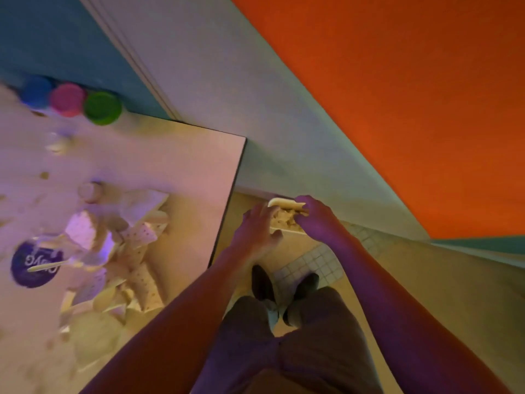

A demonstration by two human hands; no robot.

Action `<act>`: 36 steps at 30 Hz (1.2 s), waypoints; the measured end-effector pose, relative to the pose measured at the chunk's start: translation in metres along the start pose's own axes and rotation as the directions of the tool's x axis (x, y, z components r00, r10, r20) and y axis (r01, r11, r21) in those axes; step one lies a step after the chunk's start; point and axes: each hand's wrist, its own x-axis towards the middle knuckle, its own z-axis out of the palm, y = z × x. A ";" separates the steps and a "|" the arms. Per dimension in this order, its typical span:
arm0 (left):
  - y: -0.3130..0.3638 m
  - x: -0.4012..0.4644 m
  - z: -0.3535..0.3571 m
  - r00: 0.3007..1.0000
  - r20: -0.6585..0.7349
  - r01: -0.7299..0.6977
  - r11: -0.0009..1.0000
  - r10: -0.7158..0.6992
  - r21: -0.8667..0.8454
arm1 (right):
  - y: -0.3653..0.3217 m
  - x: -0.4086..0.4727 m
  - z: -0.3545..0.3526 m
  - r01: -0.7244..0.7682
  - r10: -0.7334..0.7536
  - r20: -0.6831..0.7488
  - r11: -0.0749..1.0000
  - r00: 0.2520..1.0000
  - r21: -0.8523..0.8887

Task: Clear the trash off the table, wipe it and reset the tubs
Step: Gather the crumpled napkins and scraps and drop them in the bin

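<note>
My right hand (pixel 318 220) is closed around the far end of a pale paper tray (pixel 284 202) with crumpled scraps (pixel 281 218) in it, held over the floor just right of the table (pixel 184 166). My left hand (pixel 255 231) rests against the tray's near side, fingers spread and blurred; its grip is unclear. A heap of paper trash (pixel 127 251) covers the table's near left part. Three tubs stand in a row at the table's far edge: blue (pixel 35 92), pink (pixel 68 99) and green (pixel 102 108).
A round purple lid (pixel 34 264) with a pale stick (pixel 47 267) across it lies left of the heap, with crumbs scattered around. My shoes (pixel 262 282) stand on the tiled floor (pixel 312 260). An orange wall (pixel 397 95) rises at right.
</note>
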 end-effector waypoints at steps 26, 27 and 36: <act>-0.140 -0.160 -0.106 0.595 -0.498 0.356 0.762 -0.631 -0.540 | -0.233 0.016 0.103 0.402 -0.348 0.293 0.903 0.890 -0.149; -0.141 -0.159 -0.105 0.593 -0.474 0.376 0.744 -0.651 -0.552 | -0.236 0.018 0.107 0.401 -0.343 0.301 0.902 0.890 -0.158; -0.137 -0.118 -0.106 0.513 -0.352 0.505 0.606 -0.783 -0.614 | -0.278 0.065 0.141 0.490 -0.321 0.477 0.823 0.818 -0.288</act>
